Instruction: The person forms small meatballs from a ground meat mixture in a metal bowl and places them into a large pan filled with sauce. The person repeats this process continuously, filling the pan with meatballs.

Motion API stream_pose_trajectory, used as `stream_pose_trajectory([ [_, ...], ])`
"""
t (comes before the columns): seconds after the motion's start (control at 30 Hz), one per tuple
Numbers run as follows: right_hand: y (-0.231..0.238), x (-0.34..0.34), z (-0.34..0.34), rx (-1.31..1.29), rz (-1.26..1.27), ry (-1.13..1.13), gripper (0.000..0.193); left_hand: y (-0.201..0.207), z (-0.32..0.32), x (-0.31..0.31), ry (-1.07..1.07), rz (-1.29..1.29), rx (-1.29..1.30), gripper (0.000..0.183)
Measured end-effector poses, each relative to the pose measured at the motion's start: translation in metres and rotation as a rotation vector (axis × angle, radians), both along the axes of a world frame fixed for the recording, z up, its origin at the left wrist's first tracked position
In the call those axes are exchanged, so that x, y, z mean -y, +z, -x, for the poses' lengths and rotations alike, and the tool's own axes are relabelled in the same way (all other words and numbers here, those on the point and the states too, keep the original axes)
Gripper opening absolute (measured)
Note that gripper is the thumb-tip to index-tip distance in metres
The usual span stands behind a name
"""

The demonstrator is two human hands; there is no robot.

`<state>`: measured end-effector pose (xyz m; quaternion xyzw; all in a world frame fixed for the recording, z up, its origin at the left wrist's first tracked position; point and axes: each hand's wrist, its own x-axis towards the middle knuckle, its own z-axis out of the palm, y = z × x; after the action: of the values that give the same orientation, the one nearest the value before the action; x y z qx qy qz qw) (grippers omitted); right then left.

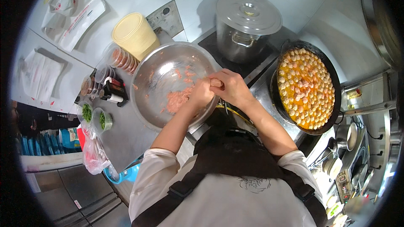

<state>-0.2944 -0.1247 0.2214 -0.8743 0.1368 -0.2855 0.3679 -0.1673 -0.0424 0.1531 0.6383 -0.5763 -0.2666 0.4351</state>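
Observation:
Just inside the right rim of a large steel bowl [145, 115], my two hands meet. My left hand [201, 95] is closed in a fist around raw minced meat, and a pinkish lump [216, 83] shows between the hands. My right hand [232, 87] has its fingers curled against that lump; whether it holds a small tool is hidden. More minced meat [179, 99] lies in the bowl's bottom, with smears up the wall. To the right, a black wok [336, 96] holds many small meatballs [306, 86] in orange, oily liquid.
Behind stands a lidded steel stockpot [240, 44] on the stove. At left are a cream ribbed tub [134, 33], stacked lidded cups [122, 59], a black box [112, 90] and cups of chopped greens [102, 120]. The wok's handle [366, 108] sticks out right.

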Motion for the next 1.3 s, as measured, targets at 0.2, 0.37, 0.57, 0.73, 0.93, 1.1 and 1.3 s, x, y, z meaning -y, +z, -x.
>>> stream_pose_trajectory([
  [0.2,-0.05,0.022,0.033,-0.076,-1.02,-0.041,0.02,-0.01,0.009,-0.015,-0.003,-0.136,0.086,0.026],
  [0.37,-0.069,0.072,0.151,0.511,-1.557,-0.01,0.017,-0.041,-0.056,-0.063,0.182,-0.491,0.63,0.041],
  [0.57,-0.072,0.109,0.277,0.511,-1.129,-0.766,0.009,-0.099,-0.05,-0.059,0.549,-0.494,0.426,0.031],
  [0.73,-0.085,0.171,0.322,-0.048,-0.781,-1.161,0.067,-0.108,-0.058,-0.052,0.485,-0.186,0.658,0.019],
  [0.93,-0.081,0.198,0.333,0.079,-0.669,-1.163,0.084,-0.116,-0.079,-0.048,0.435,-0.365,0.544,0.02],
  [1.1,-0.062,0.156,0.302,0.125,-0.661,-0.924,0.056,-0.062,-0.065,-0.04,0.49,-0.127,-0.259,0.029],
  [1.3,-0.064,0.098,0.226,0.019,-0.706,-0.719,0.04,0.001,-0.055,-0.036,0.326,0.059,-1.301,0.023],
])
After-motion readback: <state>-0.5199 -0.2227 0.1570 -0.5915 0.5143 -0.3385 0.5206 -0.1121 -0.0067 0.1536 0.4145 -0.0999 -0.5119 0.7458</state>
